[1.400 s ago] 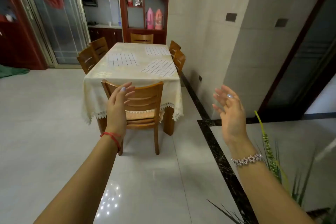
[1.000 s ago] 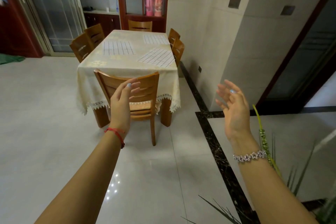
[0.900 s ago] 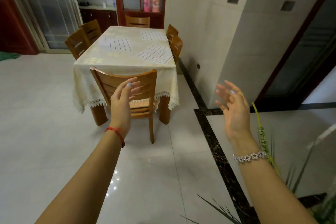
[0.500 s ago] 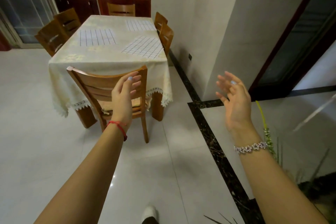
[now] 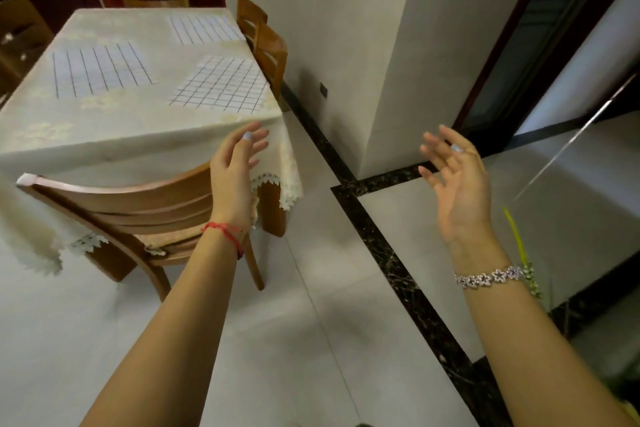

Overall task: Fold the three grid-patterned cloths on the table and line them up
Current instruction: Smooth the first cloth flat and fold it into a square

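**On the table: three flat cloths, hands held off**

Head view. Table (image 5: 114,121) with cream cover bears three grid cloths, unfolded: left cloth (image 5: 98,69), near-right cloth (image 5: 220,84), far cloth (image 5: 204,29). Left hand (image 5: 234,180) hangs before the table's near-right corner, fingers spread, empty. Right hand (image 5: 459,189), spread and empty, is well right of the table.
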Motion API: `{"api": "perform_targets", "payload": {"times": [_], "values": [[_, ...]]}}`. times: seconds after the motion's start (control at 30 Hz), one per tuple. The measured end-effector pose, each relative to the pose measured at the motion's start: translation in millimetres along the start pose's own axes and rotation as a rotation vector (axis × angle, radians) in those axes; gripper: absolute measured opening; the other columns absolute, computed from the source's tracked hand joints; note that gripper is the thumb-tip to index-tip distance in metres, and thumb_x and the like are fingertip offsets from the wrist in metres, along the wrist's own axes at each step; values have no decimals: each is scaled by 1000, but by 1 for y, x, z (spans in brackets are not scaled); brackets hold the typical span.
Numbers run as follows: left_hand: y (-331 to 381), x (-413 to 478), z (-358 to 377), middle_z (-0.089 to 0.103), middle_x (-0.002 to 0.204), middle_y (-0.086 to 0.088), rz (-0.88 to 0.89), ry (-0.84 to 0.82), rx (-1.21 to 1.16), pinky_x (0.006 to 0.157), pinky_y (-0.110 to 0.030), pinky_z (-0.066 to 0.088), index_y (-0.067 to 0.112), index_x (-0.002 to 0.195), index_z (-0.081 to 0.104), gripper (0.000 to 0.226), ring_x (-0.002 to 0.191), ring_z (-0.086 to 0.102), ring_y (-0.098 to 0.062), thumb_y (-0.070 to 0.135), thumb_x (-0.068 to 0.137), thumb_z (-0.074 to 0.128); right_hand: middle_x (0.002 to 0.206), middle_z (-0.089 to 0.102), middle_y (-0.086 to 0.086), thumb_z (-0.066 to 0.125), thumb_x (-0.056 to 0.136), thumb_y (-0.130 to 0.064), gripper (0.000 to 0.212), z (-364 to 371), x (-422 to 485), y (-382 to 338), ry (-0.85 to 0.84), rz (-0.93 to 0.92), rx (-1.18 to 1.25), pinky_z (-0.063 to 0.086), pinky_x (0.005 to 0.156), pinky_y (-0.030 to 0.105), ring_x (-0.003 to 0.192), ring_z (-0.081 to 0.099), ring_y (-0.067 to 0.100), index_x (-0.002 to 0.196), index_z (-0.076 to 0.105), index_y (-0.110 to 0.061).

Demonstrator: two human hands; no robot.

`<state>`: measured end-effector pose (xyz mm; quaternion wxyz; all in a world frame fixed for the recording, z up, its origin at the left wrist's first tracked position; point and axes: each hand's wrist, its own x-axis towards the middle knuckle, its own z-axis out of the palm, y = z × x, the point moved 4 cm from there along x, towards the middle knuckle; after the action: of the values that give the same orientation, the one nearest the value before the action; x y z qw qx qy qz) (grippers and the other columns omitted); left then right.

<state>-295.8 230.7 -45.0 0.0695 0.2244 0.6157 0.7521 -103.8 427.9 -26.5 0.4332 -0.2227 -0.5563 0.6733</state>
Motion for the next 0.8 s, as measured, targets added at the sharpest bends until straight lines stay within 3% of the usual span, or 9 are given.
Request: {"api": "perform_targets", "payload": {"times": [0.37,0.8], "values": [[-47,72,39,63,116,-5,-47,-33,-2,97,-38,45,19,113,59,35,109,60,-18,35,89,40,118,63,0,38,97,-20,27,-14,77,23,52,-15,-23,46,93,31,114,58,13,115,58,-24],[-88,197,149,63,115,-4,-20,20,-11,95,-35,46,26,105,60,27,109,60,-17,33,87,41,117,63,-2,38,97,-15,27,-30,250,43,-9,13,-39,45,96,31,114,57,11,110,59,-27]]}}
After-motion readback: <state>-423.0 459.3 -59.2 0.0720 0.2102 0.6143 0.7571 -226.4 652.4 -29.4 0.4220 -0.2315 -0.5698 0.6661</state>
